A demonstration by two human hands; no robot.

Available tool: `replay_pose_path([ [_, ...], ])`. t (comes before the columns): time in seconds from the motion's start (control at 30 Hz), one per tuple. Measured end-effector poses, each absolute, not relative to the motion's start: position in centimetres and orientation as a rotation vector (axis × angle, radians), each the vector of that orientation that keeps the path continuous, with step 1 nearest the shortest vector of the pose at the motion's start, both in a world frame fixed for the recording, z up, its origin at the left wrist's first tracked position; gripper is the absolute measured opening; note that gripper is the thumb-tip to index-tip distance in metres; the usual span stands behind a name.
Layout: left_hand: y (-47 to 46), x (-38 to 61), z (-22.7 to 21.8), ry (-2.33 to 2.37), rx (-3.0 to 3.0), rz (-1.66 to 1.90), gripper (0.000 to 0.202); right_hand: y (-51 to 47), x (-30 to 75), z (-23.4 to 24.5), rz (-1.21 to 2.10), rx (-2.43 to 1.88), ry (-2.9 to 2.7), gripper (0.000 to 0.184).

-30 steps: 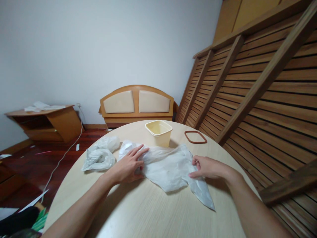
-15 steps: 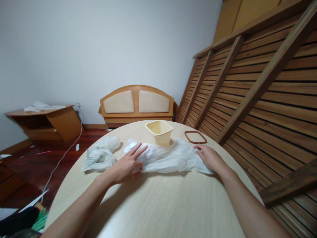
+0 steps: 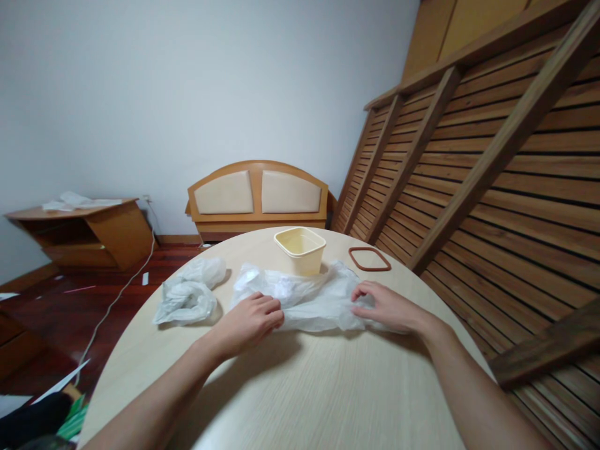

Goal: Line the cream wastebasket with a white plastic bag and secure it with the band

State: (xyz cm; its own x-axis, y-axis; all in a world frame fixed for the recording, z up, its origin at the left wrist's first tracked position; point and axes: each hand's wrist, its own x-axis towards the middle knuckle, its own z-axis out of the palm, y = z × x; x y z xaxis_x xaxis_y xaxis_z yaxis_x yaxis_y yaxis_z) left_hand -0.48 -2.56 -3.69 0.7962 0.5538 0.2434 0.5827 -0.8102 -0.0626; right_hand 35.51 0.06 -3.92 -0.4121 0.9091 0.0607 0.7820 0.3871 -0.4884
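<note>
A thin white plastic bag (image 3: 312,301) lies folded into a long strip across the round pale wooden table (image 3: 300,400). My left hand (image 3: 248,322) has its fingers curled down over the bag's near left edge and grips it. At the strip's right end my right hand (image 3: 387,307) pinches the plastic with bent fingers. Just behind the bag stands an empty cream plastic tub (image 3: 300,250). A second crumpled white plastic bag (image 3: 189,290) rests on the table to the left of my left hand.
A brown rectangular ring (image 3: 369,259) lies on the table at the back right. A slatted wooden bed frame (image 3: 492,162) leans close along the right. A headboard (image 3: 257,197) stands at the far wall, a low wooden cabinet (image 3: 89,231) at left, a cable on the floor.
The bag, spread wide a second ago, is now folded away from me into a narrow strip. My right hand carried the near flap over; my left hand's flat fingers have curled onto the edge.
</note>
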Motion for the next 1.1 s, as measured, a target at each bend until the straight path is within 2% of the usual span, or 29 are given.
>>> replay_pose_path([
  [0.13, -2.2, -0.5, -4.5, -0.942, -2.815, -0.271, 0.016, 0.2, 35.9, -5.3, 0.743, -1.465, -2.369, 0.052],
  [0.2, -2.2, -0.6, -4.6, -0.980, -2.827, -0.229, 0.010, 0.5, 36.2, -6.0, 0.750, -1.473, -2.354, 0.058],
  [0.27, -2.3, -0.6, -4.6, -1.009, -2.857, -0.205, 0.003, 0.7, 36.5, -6.4, 0.748, -1.477, -2.319, 0.053],
  [0.37, -2.3, -0.6, -4.7, -1.034, -2.871, -0.227, 0.003, 1.1, 36.9, -6.7, 0.699, -1.441, -2.284, 0.034],
  [0.5, -2.0, -0.7, -4.5, -1.015, -2.862, -0.274, 0.015, 1.7, 37.4, -7.2, 0.642, -1.405, -2.274, 0.022],
  [0.57, -1.9, -1.0, -4.3, -0.992, -2.860, -0.300, 0.015, 1.9, 37.5, -7.3, 0.655, -1.376, -2.283, 0.021],
  [0.67, -2.0, -1.4, -4.0, -1.001, -2.875, -0.293, 0.005, 2.1, 37.5, -7.4, 0.663, -1.353, -2.273, 0.026],
  [0.73, -2.0, -1.6, -4.0, -1.026, -2.884, -0.262, 0.014, 2.2, 37.5, -7.4, 0.656, -1.354, -2.263, 0.029],
  [0.83, -2.0, -1.7, -3.7, -1.044, -2.882, -0.238, 0.007, 2.3, 37.5, -7.4, 0.651, -1.363, -2.247, 0.031],
  [0.93, -1.9, -1.8, -3.2, -1.043, -2.875, -0.251, 0.011, 2.4, 37.5, -7.5, 0.639, -1.378, -2.228, 0.030],
  [1.1, -1.0, -3.1, -3.2, -1.189, -2.754, -0.572, 0.015, 2.9, 37.8, -7.9, 0.552, -1.389, -2.243, 0.027],
])
